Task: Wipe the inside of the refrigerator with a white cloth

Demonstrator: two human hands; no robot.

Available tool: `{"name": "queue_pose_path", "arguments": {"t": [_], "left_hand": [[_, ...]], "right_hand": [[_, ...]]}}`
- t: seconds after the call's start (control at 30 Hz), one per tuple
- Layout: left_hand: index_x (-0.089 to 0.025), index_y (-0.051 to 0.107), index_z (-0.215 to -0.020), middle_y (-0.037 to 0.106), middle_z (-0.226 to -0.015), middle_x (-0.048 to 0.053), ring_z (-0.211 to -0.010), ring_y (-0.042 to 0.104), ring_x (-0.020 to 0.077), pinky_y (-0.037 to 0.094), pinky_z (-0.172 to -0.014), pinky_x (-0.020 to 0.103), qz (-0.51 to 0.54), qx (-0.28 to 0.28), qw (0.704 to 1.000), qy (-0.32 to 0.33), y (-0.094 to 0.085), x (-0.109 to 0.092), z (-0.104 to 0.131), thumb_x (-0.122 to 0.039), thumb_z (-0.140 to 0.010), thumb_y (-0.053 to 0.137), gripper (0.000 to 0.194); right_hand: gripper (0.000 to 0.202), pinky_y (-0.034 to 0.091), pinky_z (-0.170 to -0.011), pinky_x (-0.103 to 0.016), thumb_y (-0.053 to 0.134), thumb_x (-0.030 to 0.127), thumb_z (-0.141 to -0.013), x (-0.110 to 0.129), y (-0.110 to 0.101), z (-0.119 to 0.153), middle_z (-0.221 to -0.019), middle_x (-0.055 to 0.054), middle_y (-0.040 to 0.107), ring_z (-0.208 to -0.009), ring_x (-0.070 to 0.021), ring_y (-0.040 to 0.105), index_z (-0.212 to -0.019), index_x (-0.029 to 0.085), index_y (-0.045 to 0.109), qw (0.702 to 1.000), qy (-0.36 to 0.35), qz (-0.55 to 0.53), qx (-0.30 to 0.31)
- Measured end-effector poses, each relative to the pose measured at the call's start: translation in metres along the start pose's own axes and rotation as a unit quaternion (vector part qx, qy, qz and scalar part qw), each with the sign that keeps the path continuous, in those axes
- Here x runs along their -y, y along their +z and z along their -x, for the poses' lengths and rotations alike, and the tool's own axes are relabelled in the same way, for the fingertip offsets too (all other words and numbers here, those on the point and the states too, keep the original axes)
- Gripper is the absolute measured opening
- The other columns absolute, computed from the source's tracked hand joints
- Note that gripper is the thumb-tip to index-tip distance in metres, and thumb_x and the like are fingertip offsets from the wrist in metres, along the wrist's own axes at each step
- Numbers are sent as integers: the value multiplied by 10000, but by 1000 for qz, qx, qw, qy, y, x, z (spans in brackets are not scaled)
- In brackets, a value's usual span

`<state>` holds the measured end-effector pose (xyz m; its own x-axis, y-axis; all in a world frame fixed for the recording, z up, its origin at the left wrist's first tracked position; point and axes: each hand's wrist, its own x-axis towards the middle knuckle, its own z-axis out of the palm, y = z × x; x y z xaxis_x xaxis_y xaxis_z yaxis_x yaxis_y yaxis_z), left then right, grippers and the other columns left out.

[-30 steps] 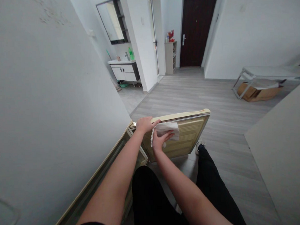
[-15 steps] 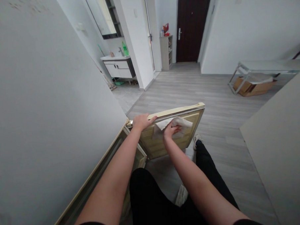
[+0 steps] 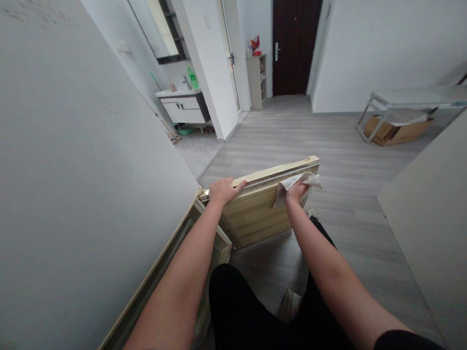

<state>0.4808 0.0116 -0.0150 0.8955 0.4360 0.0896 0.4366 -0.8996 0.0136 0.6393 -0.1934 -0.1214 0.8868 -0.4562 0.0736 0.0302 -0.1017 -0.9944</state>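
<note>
A cream door (image 3: 258, 215) with a ribbed inner face, like that of a small fridge, stands swung out from a cream-framed cabinet (image 3: 145, 282) along the left wall. My left hand (image 3: 223, 191) grips the door's top edge near the hinge side, its thumb lying along the rim. With my right hand (image 3: 297, 191) I hold a white cloth (image 3: 282, 191) against the inner face, close to the free end. Part of the cloth sticks out past that end. Most of the cabinet's inside is hidden by my left arm and leg.
My legs (image 3: 239, 309) straddle the floor below the door. A pale panel (image 3: 436, 202) rises on the right. Farther off are a washbasin cabinet (image 3: 184, 107), a narrow shelf unit (image 3: 256, 83), a dark door (image 3: 297, 43) and a glass-topped table (image 3: 416, 97) over a cardboard box (image 3: 398, 131).
My right hand has slid the cloth to the right across the inner face, from its middle to the free end. My left hand keeps its grip on the top edge.
</note>
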Motion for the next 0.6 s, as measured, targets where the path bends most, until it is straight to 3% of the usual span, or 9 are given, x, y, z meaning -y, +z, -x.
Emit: {"name": "queue_pose_path", "arguments": {"t": [0.13,0.27,0.47,0.6], "left_hand": [[-201,716,-1109,750,-1083,172,-1022,695,368,503,-819,414,-2,8,1000,1,-1,0,0,-868,-840,152,915],[-194,712,-1113,750,-1071,179,-1017,698,374,503,-814,416,-3,2,1000,1,-2,-1,1,-874,-835,150,925],[-207,706,-1098,753,-1066,164,-1012,701,359,496,-819,411,0,-10,1000,5,-1,0,3,-851,-855,164,876],[-214,712,-1064,753,-1062,160,-1011,698,358,494,-812,411,-6,-5,1000,17,-2,0,4,-859,-850,142,887]], "right_hand": [[813,73,-1258,-430,413,435,-954,6,3,47,-1612,-329,136,-1553,-295,91,-1524,-104,200,999,20,-10,32],[790,66,-1260,-420,384,430,-936,19,17,120,-1642,-263,113,-1546,-256,125,-1551,-33,210,992,46,-77,94],[908,141,-1250,-448,470,375,-854,25,39,245,-1667,-227,-4,-1543,-263,133,-1597,43,68,962,103,-112,227],[873,144,-1248,-436,492,326,-817,17,32,287,-1661,-232,36,-1540,-258,153,-1581,58,167,933,107,-122,322]]}}
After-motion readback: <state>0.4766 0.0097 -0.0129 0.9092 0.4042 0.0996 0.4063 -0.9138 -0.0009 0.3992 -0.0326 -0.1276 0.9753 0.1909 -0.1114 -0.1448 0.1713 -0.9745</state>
